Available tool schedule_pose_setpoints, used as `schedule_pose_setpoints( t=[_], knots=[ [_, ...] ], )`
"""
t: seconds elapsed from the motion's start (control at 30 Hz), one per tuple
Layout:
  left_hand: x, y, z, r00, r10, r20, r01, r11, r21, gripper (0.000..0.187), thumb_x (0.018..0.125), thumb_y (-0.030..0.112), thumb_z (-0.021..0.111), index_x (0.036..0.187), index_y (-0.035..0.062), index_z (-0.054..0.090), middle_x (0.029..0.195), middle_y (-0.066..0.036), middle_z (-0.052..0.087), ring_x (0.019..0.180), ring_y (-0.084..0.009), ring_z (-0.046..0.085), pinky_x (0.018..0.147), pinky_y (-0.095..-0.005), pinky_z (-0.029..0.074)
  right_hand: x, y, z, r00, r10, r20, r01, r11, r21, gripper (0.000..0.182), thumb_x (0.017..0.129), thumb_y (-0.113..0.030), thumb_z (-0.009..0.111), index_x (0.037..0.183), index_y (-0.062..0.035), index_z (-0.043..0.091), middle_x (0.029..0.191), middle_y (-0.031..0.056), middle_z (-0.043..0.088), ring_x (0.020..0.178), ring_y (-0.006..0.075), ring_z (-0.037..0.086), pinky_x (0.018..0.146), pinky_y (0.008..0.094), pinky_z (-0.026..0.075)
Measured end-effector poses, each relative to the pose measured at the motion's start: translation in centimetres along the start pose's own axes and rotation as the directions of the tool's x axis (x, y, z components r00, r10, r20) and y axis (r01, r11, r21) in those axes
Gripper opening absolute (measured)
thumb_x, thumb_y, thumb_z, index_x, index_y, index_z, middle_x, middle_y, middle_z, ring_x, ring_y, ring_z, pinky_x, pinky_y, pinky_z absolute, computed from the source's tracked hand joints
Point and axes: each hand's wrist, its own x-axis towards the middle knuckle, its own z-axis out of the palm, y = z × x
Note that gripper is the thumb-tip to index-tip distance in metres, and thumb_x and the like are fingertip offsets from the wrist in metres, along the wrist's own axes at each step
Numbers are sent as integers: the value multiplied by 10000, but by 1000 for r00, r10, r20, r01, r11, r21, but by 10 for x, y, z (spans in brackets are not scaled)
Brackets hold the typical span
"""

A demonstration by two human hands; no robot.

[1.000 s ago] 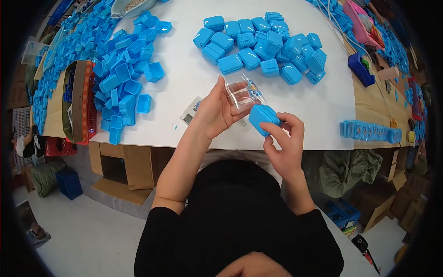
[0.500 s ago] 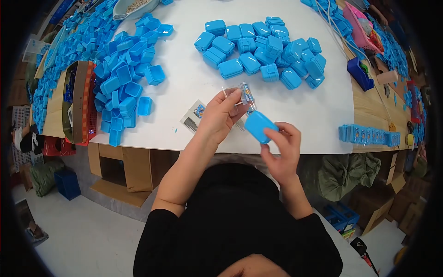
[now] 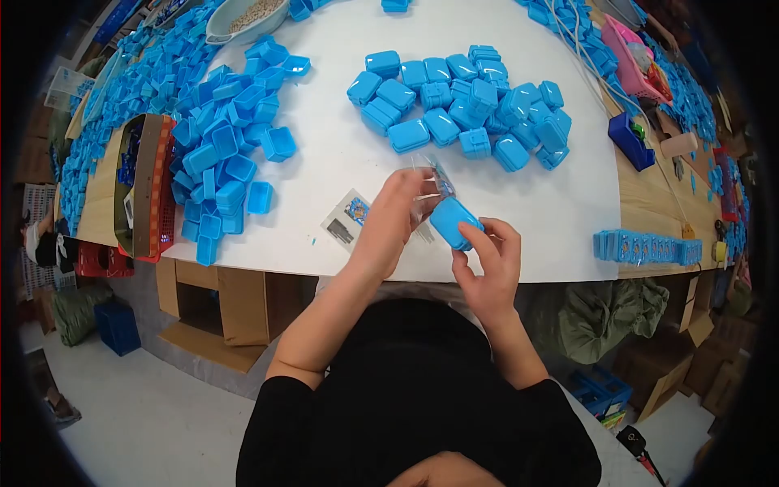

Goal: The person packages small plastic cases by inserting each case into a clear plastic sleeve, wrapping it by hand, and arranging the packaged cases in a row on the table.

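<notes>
Between the fingers of my right hand (image 3: 490,264) is a closed blue plastic box (image 3: 456,222), near the table's front edge. My left hand (image 3: 395,217) holds a clear plastic bag (image 3: 439,175) with a small printed piece in it, right at the upper end of the box. The bag's mouth is partly hidden by my fingers. A printed card or packet (image 3: 347,217) lies on the white table beside my left wrist. Beyond my hands rests a group of closed blue boxes (image 3: 441,127).
Open blue box halves (image 3: 223,140) are heaped at the left, beside a red basket (image 3: 165,191). A bowl of small pieces (image 3: 217,32) stands at the back. A row of packed blue boxes (image 3: 645,247), a blue tape dispenser (image 3: 631,142) and a pink basket (image 3: 624,58) are at the right.
The blue box and the bag have come closer together. My left hand's fingers have shifted on the bag. The whole view has shifted slightly, showing more of the table's back.
</notes>
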Motion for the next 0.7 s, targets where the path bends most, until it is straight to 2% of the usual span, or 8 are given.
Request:
schedule_pose_setpoints(
  t=[0.03, 0.1, 0.3, 0.43, 0.47, 0.6, 0.63, 0.7],
  knots=[
    [-3, -8, 2, 993, 114, 19, -116, 982, 149, 379, 930, 125, 602, 1258, 8, 453, 1145, -158, 550, 970, -203, 607, 858, -280, 483, -3, -1, 0, 999, 34, -17, -33, 998, 56, 498, 677, 52, 697, 1144, -106, 624, 1192, 131, 495, 995, 260, 511, 820, 322, 472],
    [-8, -19, 7, 939, 326, 107, -340, 840, 423, 397, 922, 108, 599, 1275, 19, 441, 1174, -165, 535, 987, -198, 586, 880, -285, 464, -6, -2, 3, 994, 102, -48, -92, 981, 173, 484, 687, 56, 686, 1140, -97, 609, 1190, 135, 492, 1003, 259, 511, 828, 321, 471],
    [-18, -28, 23, 970, 243, 25, -237, 912, 336, 423, 924, 92, 545, 1324, 24, 421, 1225, -144, 526, 1099, -183, 504, 924, -296, 427, -18, 8, 16, 991, -5, -137, 11, 999, 48, 533, 694, 65, 694, 1175, -104, 540, 1223, 147, 464, 1019, 275, 516, 840, 334, 484],
    [-21, -30, 16, 871, 372, 320, -468, 827, 313, 426, 927, 94, 543, 1326, 10, 417, 1237, -140, 521, 1071, -180, 511, 926, -296, 423, -22, 19, 17, 970, 149, -194, -92, 957, 275, 592, 690, 88, 691, 1204, -123, 483, 1276, 160, 428, 1068, 306, 525, 854, 353, 507],
    [-21, -28, 15, 873, 366, 323, -464, 828, 316, 426, 927, 94, 543, 1326, 10, 417, 1237, -140, 521, 1071, -180, 511, 926, -296, 423, -23, 20, 18, 968, 155, -197, -97, 957, 275, 592, 690, 88, 691, 1204, -123, 483, 1276, 160, 428, 1068, 306, 525, 854, 353, 507],
    [-20, -21, 15, 985, 162, 67, -174, 855, 489, 430, 933, 127, 546, 1329, 18, 418, 1269, -143, 505, 1094, -194, 501, 956, -314, 400, -23, 21, 24, 970, -169, -174, 181, 982, 57, 623, 716, 92, 679, 1238, -142, 434, 1301, 165, 413, 1147, 333, 508, 876, 385, 522],
    [-21, -23, 14, 985, 161, 65, -172, 854, 491, 430, 933, 127, 546, 1329, 18, 418, 1269, -143, 505, 1094, -194, 501, 956, -314, 400, -25, 20, 25, 970, -167, -174, 180, 982, 59, 623, 716, 92, 679, 1238, -142, 434, 1301, 165, 413, 1147, 333, 508, 876, 385, 522],
    [-19, -29, 11, 993, 117, 29, -120, 921, 370, 438, 922, 105, 569, 1325, 28, 415, 1297, -125, 491, 1131, -217, 488, 996, -325, 380, -25, 20, 27, 974, -88, -209, 111, 989, 101, 548, 767, 54, 666, 1227, -145, 446, 1321, 171, 396, 1187, 354, 478, 916, 393, 506]
  ],
)
